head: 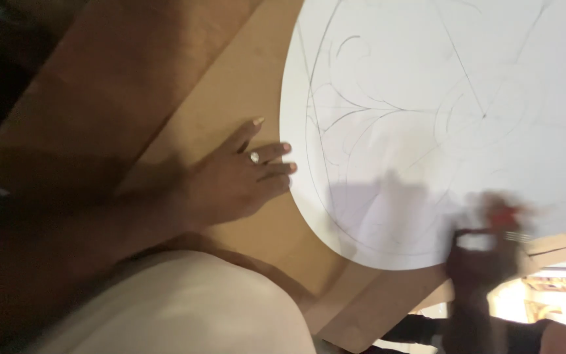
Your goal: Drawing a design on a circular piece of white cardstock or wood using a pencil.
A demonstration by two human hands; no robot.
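Note:
A large round white sheet [427,98] with faint pencil curves and straight lines lies on a brown board [230,85]. My left hand [237,180] rests flat on the board with a ring [254,157] on one finger; its fingertips touch the sheet's left edge and it holds nothing. My right hand [476,262] is dark and blurred at the sheet's lower edge. It grips a small red-tipped tool [502,213] over the paper; the blur hides what kind of tool it is.
A second brown board [99,98] lies under the first at the upper left. Pale cloth [185,308] fills the lower left, over my lap. Wooden strips [558,249] and a bright patch show at the lower right.

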